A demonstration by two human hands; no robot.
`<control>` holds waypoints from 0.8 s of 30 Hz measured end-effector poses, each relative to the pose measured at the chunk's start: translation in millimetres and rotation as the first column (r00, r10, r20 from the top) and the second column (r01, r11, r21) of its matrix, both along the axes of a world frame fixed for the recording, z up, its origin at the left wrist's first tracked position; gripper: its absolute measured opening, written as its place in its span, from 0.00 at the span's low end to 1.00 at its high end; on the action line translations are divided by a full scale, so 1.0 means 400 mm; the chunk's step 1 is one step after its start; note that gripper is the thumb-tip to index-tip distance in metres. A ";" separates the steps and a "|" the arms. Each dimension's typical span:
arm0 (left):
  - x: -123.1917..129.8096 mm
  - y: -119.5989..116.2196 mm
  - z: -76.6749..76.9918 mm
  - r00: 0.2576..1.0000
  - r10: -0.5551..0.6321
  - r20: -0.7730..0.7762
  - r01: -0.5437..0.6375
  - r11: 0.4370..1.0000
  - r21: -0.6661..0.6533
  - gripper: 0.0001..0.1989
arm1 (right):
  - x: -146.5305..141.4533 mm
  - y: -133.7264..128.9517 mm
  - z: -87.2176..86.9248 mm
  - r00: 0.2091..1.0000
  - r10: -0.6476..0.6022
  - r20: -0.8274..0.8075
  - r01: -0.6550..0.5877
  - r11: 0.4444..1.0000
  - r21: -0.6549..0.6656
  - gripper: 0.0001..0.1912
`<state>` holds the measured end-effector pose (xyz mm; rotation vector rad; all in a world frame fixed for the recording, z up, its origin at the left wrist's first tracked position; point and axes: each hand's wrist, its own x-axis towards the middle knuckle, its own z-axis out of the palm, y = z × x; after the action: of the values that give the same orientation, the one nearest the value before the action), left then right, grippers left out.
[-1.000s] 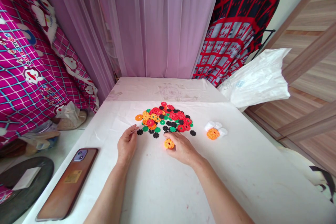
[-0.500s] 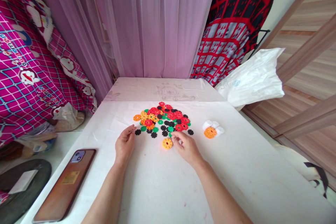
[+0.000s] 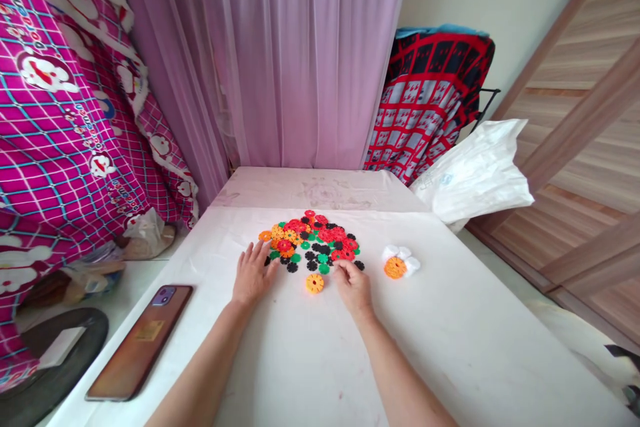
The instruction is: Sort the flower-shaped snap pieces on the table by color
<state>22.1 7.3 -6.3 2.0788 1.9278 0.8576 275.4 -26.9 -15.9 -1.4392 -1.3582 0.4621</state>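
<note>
Lilac curtains (image 3: pixel 300 53) hang beyond the table (image 3: pixel 300 373) in the head view, with pink checked cloth (image 3: pixel 75 120) to the left, red-and-black patterned cloth (image 3: pixel 425 90) and a wooden door (image 3: pixel 570 147) to the right. White covering lies over the table, a floral strip showing at its far end.

Toward the middle sits a loose heap of notched discs (image 3: pixel 325 234) in red, orange-yellow, green and black, spread directly on the covering. Just in front of it, between the hands and nearer the right one, lies a yellow-orange piece (image 3: pixel 315 283), apart from both.

The left hand (image 3: pixel 254 275) is palm down at the heap's left edge, its grip relaxed, fingers spread. The right hand (image 3: pixel 355 287) has its fingertips drawn together beside the heap's near right edge; whether its grip pinches a disc is unclear. Farther right rests a joined orange-and-white piece (image 3: pixel 396 267).

A white plastic bag (image 3: pixel 475 170) stands by the far right edge, its contents hidden. Left of the table, a translucent bag (image 3: pixel 149 232) sits low down, contents unclear. A phone (image 3: pixel 140 343) lies camera side up near the left edge.
</note>
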 end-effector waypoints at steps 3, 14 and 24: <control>0.027 0.034 0.018 0.997 -0.011 -0.076 0.003 0.995 -0.105 0.32 | -0.003 0.004 -0.002 0.999 -0.014 -0.050 0.013 1.000 -0.013 0.16; 0.173 0.165 0.033 0.926 -0.291 -0.239 0.228 0.939 -0.258 0.34 | -0.005 -0.008 0.007 0.991 -0.012 -0.133 0.007 0.999 -0.037 0.14; 0.153 0.205 0.046 0.886 -0.434 -0.166 0.400 0.894 -0.203 0.28 | -0.006 0.000 -0.011 0.967 -0.004 -0.256 -0.016 0.997 -0.074 0.17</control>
<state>83.3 89.3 12.1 2.4246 1.4735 0.3875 273.2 -26.8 -20.4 -1.3832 -1.1479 0.6863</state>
